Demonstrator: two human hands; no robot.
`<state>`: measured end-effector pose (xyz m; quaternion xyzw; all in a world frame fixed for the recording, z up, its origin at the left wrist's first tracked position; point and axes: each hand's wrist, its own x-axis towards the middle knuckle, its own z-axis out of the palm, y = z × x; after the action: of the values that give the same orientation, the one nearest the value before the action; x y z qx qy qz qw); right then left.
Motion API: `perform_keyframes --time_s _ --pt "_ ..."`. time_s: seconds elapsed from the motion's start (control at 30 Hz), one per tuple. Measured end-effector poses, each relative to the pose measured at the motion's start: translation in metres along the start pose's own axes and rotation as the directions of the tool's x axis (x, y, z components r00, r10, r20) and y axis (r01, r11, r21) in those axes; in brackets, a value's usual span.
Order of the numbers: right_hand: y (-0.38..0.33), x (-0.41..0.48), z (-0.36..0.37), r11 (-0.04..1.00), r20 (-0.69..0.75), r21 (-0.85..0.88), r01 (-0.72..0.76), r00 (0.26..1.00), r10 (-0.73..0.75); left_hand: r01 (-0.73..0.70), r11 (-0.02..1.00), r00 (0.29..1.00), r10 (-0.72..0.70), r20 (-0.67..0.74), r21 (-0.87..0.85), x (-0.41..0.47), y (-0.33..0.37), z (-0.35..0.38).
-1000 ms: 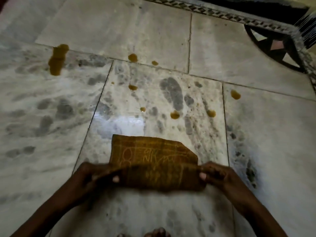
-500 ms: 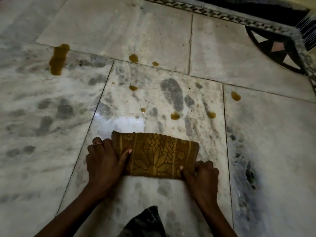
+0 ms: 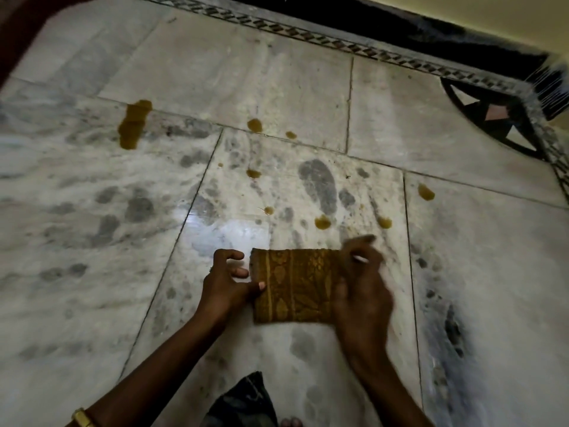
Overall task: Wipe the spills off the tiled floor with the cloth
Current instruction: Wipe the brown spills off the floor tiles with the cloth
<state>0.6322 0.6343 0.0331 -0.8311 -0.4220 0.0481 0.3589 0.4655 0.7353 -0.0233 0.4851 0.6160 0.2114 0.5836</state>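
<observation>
Cloth (image 3: 295, 285) folded on tiled floor (image 3: 92, 241), left hand (image 3: 226, 288) grip open beside it, right hand (image 3: 361, 291) blurred, grip unclear

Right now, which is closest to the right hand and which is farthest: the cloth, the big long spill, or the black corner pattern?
1. Cloth: under the right hand, touching.
2. Black corner pattern: far right.
3. Big long spill: far left, farthest.

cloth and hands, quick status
Left hand at folded mustard patterned cloth edge, right hand on it. Brown spills unwiped on marble tiled floor. Nothing blocking.
</observation>
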Motion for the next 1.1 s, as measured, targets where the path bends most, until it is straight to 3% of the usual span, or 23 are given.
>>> perform_keyframes --time_s 0.13,0.2,0.27,0.37,0.43,0.53,0.6,0.67,0.73,0.87,0.93,1.1 --pt "-0.034 -0.034 0.06 0.93 0.31 -0.122 0.346 0.904 -0.295 -0.001 0.999 1.0 0.002 0.02 -0.04 0.001 0.002 -0.005" --pt "-0.031 -0.046 0.075 0.9 0.475 -0.169 0.401 0.834 -0.282 -0.005 0.998 1.0 0.007 0.03 -0.064 0.001 0.004 -0.005" --pt "-0.029 -0.048 0.072 0.919 0.547 -0.1 0.381 0.793 -0.269 0.012 0.997 0.999 -0.008 0.047 -0.076 0.001 0.002 -0.007" --pt "-0.025 -0.048 0.058 0.937 0.398 -0.022 0.349 0.863 -0.312 -0.019 0.999 0.997 0.022 0.07 -0.047 0.0 0.002 -0.013" --pt "-0.022 -0.042 0.059 0.946 0.271 -0.055 0.32 0.917 -0.295 -0.165 0.982 0.986 0.165 0.009 0.094 0.003 0.0 -0.019" --pt "-0.007 -0.029 0.077 0.929 0.332 -0.173 0.327 0.907 -0.258 -0.451 0.814 0.855 0.512 -0.086 0.367 0.018 -0.004 -0.029" --pt "0.005 -0.022 0.091 0.897 0.444 -0.235 0.374 0.862 -0.243 -0.545 0.706 0.776 0.63 -0.047 0.453 0.034 -0.004 -0.034" --pt "0.015 -0.021 0.096 0.87 0.497 -0.277 0.407 0.836 -0.233 -0.551 0.591 0.735 0.678 0.008 0.589 0.055 -0.004 -0.035" --pt "0.028 -0.024 0.086 0.853 0.502 -0.319 0.413 0.837 -0.217 -0.517 0.505 0.745 0.663 0.072 0.691 0.073 -0.005 -0.032" --pt "0.074 -0.011 0.051 0.853 0.377 -0.44 0.281 0.92 -0.109 -0.382 0.426 0.821 0.564 0.09 0.82 0.091 -0.013 -0.02" --pt "0.093 0.01 0.04 0.844 0.321 -0.5 0.195 0.947 -0.028 -0.341 0.364 0.821 0.565 0.086 0.867 0.09 -0.016 -0.016" --pt "0.081 0.095 0.074 0.828 0.234 -0.56 0.014 0.962 0.142 -0.326 0.331 0.8 0.595 0.072 0.885 0.088 -0.015 -0.013"
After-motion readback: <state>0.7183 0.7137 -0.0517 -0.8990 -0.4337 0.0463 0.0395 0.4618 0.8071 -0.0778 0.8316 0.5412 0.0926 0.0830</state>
